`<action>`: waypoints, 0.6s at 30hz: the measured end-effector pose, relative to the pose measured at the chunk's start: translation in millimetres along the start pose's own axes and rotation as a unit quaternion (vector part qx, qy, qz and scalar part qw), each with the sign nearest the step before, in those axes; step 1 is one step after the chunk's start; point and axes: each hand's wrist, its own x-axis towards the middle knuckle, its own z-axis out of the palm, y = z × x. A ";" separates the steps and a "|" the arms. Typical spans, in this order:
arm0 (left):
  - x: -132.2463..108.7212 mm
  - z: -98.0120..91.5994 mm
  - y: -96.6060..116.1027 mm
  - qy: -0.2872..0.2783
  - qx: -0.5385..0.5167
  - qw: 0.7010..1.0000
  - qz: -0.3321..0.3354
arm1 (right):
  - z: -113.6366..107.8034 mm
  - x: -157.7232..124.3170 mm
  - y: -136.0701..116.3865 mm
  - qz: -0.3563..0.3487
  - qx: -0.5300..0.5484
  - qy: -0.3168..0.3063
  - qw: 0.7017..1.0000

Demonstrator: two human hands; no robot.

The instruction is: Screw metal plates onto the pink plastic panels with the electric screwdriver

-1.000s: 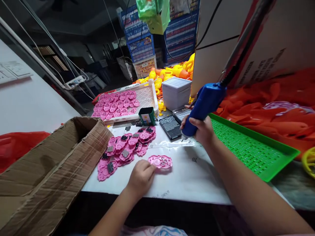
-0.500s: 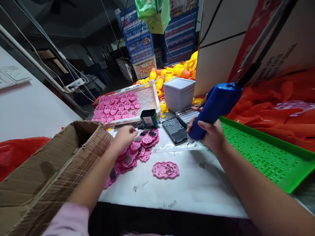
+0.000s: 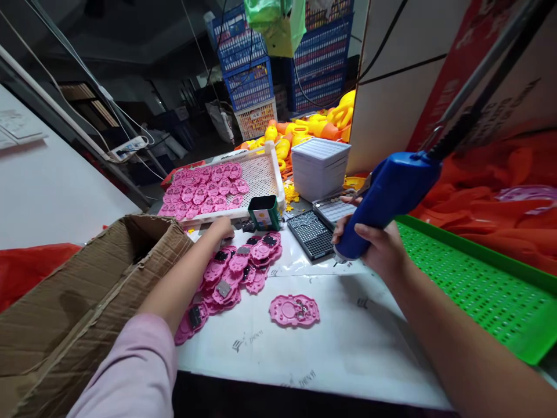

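Note:
My right hand (image 3: 380, 241) is wrapped round a blue electric screwdriver (image 3: 385, 197), raised over the table's right side with its tip pointing down. Beyond a heap of pink plastic pieces (image 3: 238, 262), some with dark or grey parts on them, my left hand (image 3: 223, 228) is curled close to the white tray's front edge. Its fingertips are hidden, so what they hold cannot be made out. One pink piece (image 3: 294, 310) with small metal parts lies by itself on the white table cover (image 3: 322, 354), apart from both hands.
A cardboard box (image 3: 130, 278) stands at left. Behind are a white tray (image 3: 265, 174) of pink pieces, a green tin (image 3: 264, 213), a black grid tray (image 3: 310, 233), a grey tray (image 3: 337, 208) and stacked white trays (image 3: 319, 168). A green perforated tray (image 3: 474, 278) lies right.
My left hand has moved away from above the pink heap, farther back toward the white tray. My right hand still grips the screwdriver, and the view has shifted slightly.

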 end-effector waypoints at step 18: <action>-63.9 -24.4 11.0 0.042 -0.304 0.950 0.063 | -2.7 4.8 -0.8 -0.002 -0.020 0.040 0.999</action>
